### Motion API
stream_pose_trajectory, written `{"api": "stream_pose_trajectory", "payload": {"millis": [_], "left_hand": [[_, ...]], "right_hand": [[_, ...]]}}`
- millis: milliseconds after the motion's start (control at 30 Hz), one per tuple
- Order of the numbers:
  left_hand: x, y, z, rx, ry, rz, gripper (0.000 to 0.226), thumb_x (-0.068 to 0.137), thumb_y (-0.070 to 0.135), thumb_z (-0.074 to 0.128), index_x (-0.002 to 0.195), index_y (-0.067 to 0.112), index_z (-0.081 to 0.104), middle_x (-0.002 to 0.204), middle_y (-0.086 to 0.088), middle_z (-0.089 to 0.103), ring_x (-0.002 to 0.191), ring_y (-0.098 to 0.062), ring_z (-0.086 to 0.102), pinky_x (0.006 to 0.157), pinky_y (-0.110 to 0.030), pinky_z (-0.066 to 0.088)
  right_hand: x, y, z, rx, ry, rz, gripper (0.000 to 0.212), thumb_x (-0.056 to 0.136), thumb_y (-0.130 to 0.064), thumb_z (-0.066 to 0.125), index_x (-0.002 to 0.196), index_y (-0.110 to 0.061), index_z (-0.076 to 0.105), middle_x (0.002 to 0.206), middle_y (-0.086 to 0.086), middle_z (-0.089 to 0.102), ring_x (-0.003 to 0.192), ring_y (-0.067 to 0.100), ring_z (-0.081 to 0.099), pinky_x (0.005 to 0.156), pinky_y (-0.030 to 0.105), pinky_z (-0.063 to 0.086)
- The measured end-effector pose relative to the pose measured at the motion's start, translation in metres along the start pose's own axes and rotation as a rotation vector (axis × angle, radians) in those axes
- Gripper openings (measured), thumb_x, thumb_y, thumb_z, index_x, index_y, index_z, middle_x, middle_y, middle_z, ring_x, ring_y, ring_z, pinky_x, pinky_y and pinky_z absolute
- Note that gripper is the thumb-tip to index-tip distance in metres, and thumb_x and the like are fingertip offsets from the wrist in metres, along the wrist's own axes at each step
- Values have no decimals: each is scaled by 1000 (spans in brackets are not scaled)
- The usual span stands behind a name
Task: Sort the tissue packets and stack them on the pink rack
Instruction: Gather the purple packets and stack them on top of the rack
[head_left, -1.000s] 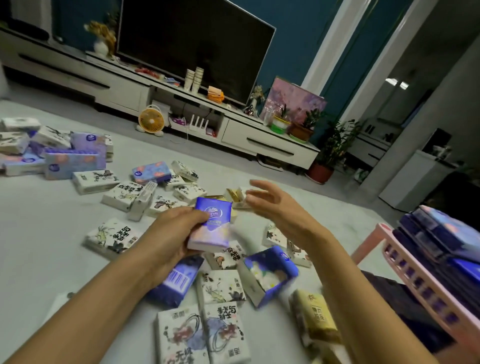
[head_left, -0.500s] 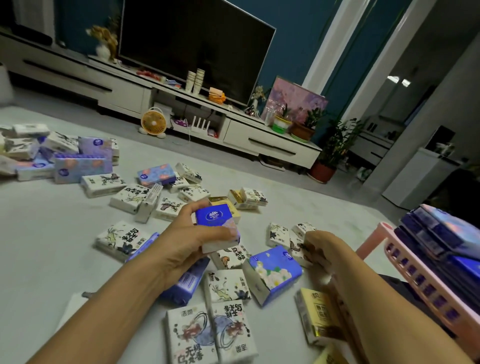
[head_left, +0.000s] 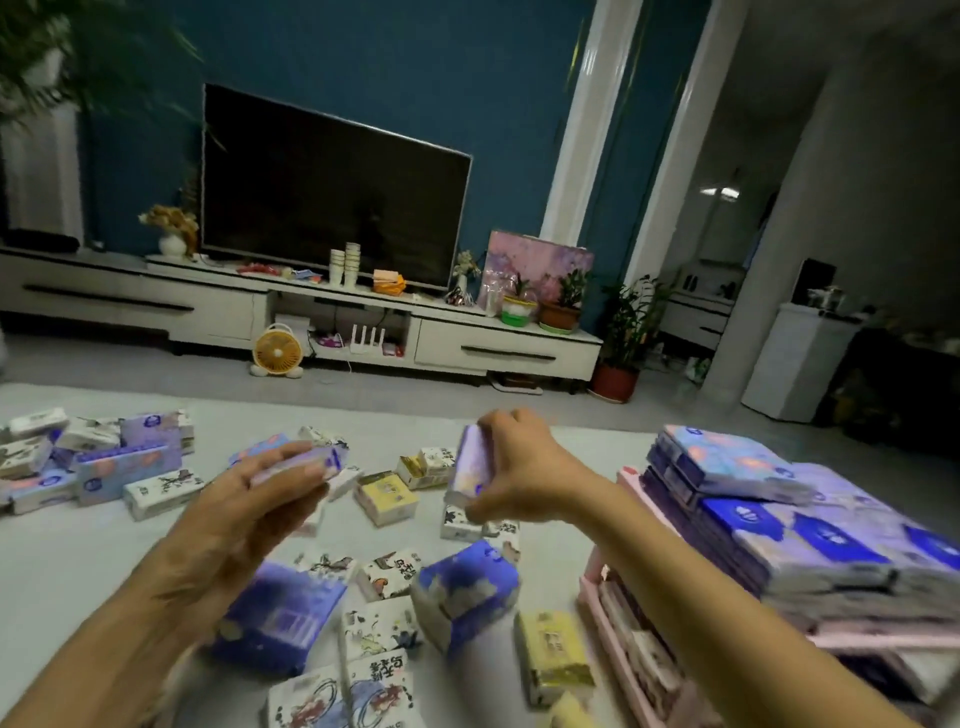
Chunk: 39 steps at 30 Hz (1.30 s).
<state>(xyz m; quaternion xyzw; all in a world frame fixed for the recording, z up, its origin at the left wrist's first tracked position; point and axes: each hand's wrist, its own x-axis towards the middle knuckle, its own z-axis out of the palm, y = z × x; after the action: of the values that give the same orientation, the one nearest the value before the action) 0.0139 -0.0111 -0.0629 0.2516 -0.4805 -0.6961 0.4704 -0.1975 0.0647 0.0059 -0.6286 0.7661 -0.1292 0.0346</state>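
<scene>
My right hand (head_left: 519, 470) grips a purple tissue packet (head_left: 469, 464) on edge above the floor, left of the pink rack (head_left: 631, 480). My left hand (head_left: 244, 512) is raised with straight fingers under a flat purple packet (head_left: 306, 460) that lies against its fingertips. Blue and purple packets (head_left: 769, 512) are stacked on the rack's top tier; more packets fill its lower shelf (head_left: 636, 636). Several white, yellow and blue packets lie scattered on the pale floor (head_left: 83, 561) below my hands, among them a blue one (head_left: 470, 587) and a yellow one (head_left: 553, 647).
A heap of white and purple packets (head_left: 98, 462) lies at the far left. A white TV cabinet (head_left: 291, 306) with a television (head_left: 327, 187) runs along the back wall, a small orange fan (head_left: 278, 353) before it. Potted plants (head_left: 621, 343) stand at its right end.
My right hand has risen from the floor holding a purple packet. My left hand has opened, its packet now flat on its fingers. The view has tilted up and right, showing more of the rack.
</scene>
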Motion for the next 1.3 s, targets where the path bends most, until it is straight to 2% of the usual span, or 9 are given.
{"api": "stream_pose_trajectory", "payload": {"millis": [67, 167, 333, 500, 733, 900, 1033, 1200, 1300], "left_hand": [[-4, 11, 17, -4, -46, 26, 110, -4, 38, 91, 100, 17, 62, 81, -6, 74, 67, -15, 71, 57, -20, 56], [-8, 22, 54, 85, -144, 76, 114, -2, 38, 92, 105, 24, 58, 87, -11, 74, 75, -25, 72, 67, -32, 59], [-13, 36, 141, 332, -247, 206, 111, 3, 56, 86, 108, 34, 58, 99, 2, 69, 90, -18, 67, 78, -30, 49], [-5, 16, 259, 476, -382, 320, 71, 38, 46, 89, 99, 30, 56, 97, 4, 66, 84, -10, 65, 62, -13, 51], [31, -43, 380, 918, -446, 480, 66, 40, 55, 67, 99, 29, 52, 105, 2, 57, 84, -8, 55, 69, -15, 40], [51, -67, 400, 1100, -540, 444, 69, 61, 41, 80, 118, 21, 48, 119, -1, 47, 96, -10, 47, 75, -15, 36], [60, -73, 395, 1232, -617, 354, 80, 57, 46, 83, 123, 22, 46, 121, 0, 51, 105, -13, 52, 93, -25, 43], [54, -64, 387, 1407, -648, 307, 105, 41, 77, 55, 131, 24, 41, 135, 3, 45, 126, -14, 41, 107, -40, 32], [57, -53, 366, 1340, -522, 316, 78, 74, 76, 43, 131, 23, 44, 141, 0, 42, 134, -17, 34, 112, -46, 23]], "right_hand": [[-44, -14, -28, 57, 0, -150, 75, 68, -22, 77, 130, -18, 36, 121, 1, 34, 109, 17, 38, 89, 26, 44], [-99, 3, -76, 58, 80, -242, 86, 69, -21, 76, 140, -27, 28, 124, -7, 32, 111, 9, 39, 90, 19, 38], [-146, 113, -141, 147, 263, -14, 74, 68, -16, 77, 131, -30, 41, 120, -13, 46, 109, 2, 46, 89, 4, 38], [-153, 239, -164, 282, 326, 258, 61, 65, -8, 80, 116, -25, 50, 110, 2, 58, 100, 14, 57, 83, 23, 49], [-138, 284, -160, 327, 249, 305, 72, 66, -18, 80, 127, -24, 43, 116, 0, 51, 105, 15, 53, 90, 23, 45], [-130, 296, -163, 270, 186, 306, 75, 70, -12, 77, 134, -22, 37, 120, 1, 47, 110, 16, 50, 91, 25, 46], [-118, 300, -162, 265, 95, 304, 79, 72, -8, 75, 138, -22, 33, 126, 4, 45, 112, 17, 47, 90, 24, 43], [-102, 299, -156, 235, -18, 300, 80, 74, -3, 71, 140, -23, 31, 138, 6, 39, 119, 19, 43, 93, 28, 45], [-96, 299, -153, 192, -81, 279, 81, 74, -2, 72, 141, -22, 31, 142, 6, 38, 126, 21, 41, 102, 30, 41]]}}
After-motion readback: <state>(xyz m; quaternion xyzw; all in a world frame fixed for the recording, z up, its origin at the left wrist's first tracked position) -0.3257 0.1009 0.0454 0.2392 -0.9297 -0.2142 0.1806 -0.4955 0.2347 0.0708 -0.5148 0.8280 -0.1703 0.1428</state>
